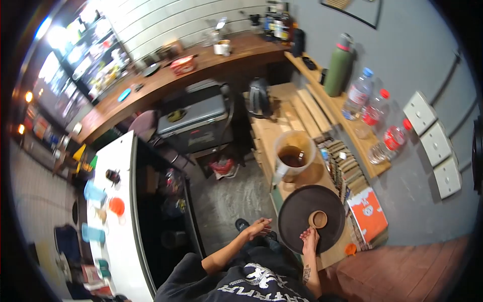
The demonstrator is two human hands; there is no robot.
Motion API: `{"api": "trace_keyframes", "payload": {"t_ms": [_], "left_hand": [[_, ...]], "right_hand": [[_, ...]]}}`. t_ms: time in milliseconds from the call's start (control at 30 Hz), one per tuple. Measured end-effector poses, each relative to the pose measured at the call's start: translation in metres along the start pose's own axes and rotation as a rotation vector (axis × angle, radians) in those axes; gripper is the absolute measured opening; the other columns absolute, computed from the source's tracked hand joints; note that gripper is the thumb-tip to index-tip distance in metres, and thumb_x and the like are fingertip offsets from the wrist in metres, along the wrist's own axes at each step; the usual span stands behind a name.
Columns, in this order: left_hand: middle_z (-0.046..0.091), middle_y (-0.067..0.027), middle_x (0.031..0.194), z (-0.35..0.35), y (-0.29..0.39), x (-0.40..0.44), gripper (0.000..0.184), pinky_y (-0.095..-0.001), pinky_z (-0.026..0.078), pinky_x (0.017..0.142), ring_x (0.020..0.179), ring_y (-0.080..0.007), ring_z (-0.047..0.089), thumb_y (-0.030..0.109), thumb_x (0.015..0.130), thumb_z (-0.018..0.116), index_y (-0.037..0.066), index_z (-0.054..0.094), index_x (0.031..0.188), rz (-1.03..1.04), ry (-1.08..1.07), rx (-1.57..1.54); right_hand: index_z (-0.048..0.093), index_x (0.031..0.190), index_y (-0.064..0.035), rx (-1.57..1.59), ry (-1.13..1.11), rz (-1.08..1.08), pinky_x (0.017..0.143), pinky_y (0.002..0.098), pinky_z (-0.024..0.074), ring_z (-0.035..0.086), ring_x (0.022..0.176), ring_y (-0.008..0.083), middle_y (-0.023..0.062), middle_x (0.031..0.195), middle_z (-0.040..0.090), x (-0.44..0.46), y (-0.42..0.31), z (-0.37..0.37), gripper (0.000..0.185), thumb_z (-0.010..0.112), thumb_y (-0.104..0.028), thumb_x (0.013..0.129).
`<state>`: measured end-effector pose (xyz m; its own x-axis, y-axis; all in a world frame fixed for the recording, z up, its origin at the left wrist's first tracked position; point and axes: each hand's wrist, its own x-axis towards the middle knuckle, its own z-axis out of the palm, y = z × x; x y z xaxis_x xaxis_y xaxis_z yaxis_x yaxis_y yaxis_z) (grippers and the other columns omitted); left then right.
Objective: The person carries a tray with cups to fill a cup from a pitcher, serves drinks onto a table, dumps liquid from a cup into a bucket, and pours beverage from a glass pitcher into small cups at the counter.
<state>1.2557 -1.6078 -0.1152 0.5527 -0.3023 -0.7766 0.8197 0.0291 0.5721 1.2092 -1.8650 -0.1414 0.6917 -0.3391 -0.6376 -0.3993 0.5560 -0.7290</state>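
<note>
A small brown cup (318, 219) sits on a round dark tray (293, 216) to my right. My right hand (309, 239) is at the near side of the cup, its fingers closed together on what looks like the cup's handle. Empty, with fingers stretched out, my left hand (258, 229) hovers over the floor just left of the tray. Beyond the tray stands a clear plastic pitcher (293, 157) with dark brown liquid in it. An orange piece (350, 249) lies beside the tray's near right edge.
On a wall shelf (326, 103) stand a green flask (338, 68) and several plastic bottles (358, 93). An orange-and-white book (369, 214) lies right of the tray. To the left is a white counter (123, 166) with cups; a grey cooler (196, 116) sits under the wooden bar (191, 68).
</note>
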Motion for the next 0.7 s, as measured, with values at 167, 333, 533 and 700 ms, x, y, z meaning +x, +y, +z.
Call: {"api": "trace_keyframes", "payload": {"t_ms": [167, 333, 533, 700], "left_hand": [[0.053, -0.0093, 0.109, -0.033, -0.021, -0.045, 0.052, -0.0353, 0.045, 0.093, 0.102, -0.0196, 0.055, 0.049, 0.095, 0.044, 0.006, 0.044, 0.123, 0.129, 0.008, -0.174], [0.053, -0.0059, 0.106, -0.084, -0.042, -0.105, 0.048, -0.0323, 0.046, 0.088, 0.096, -0.0131, 0.055, 0.047, 0.097, 0.040, 0.008, 0.044, 0.125, 0.300, 0.032, -0.359], [0.055, -0.0071, 0.108, -0.166, -0.098, -0.222, 0.053, -0.0295, 0.045, 0.087, 0.097, -0.0137, 0.056, 0.047, 0.097, 0.040, 0.013, 0.036, 0.137, 0.491, 0.194, -0.338], [0.059, -0.0115, 0.104, -0.229, -0.157, -0.329, 0.063, -0.0296, 0.047, 0.083, 0.090, -0.0157, 0.061, 0.048, 0.097, 0.039, 0.018, 0.016, 0.148, 0.631, 0.410, -0.404]], "right_hand": [[0.048, 0.075, -0.0137, -0.040, -0.035, 0.001, 0.048, 0.0267, 0.0411, 0.047, 0.051, 0.0117, -0.0008, 0.060, 0.046, -0.019, 0.021, 0.044, 0.022, 0.052, -0.028, 0.090], [0.048, 0.078, -0.0102, -0.370, -0.311, 0.030, 0.046, 0.0246, 0.0397, 0.046, 0.050, 0.0094, -0.0008, 0.060, 0.046, -0.078, 0.034, 0.115, 0.023, 0.048, -0.027, 0.094], [0.052, 0.077, -0.0077, -0.864, -0.892, 0.078, 0.048, 0.0224, 0.0419, 0.051, 0.053, 0.0087, 0.0000, 0.063, 0.050, -0.177, 0.084, 0.225, 0.026, 0.047, -0.024, 0.097], [0.054, 0.083, -0.0060, -0.958, -1.321, 0.256, 0.056, 0.0255, 0.0452, 0.053, 0.062, 0.0108, 0.0009, 0.068, 0.052, -0.270, 0.175, 0.294, 0.028, 0.047, -0.029, 0.098]]}}
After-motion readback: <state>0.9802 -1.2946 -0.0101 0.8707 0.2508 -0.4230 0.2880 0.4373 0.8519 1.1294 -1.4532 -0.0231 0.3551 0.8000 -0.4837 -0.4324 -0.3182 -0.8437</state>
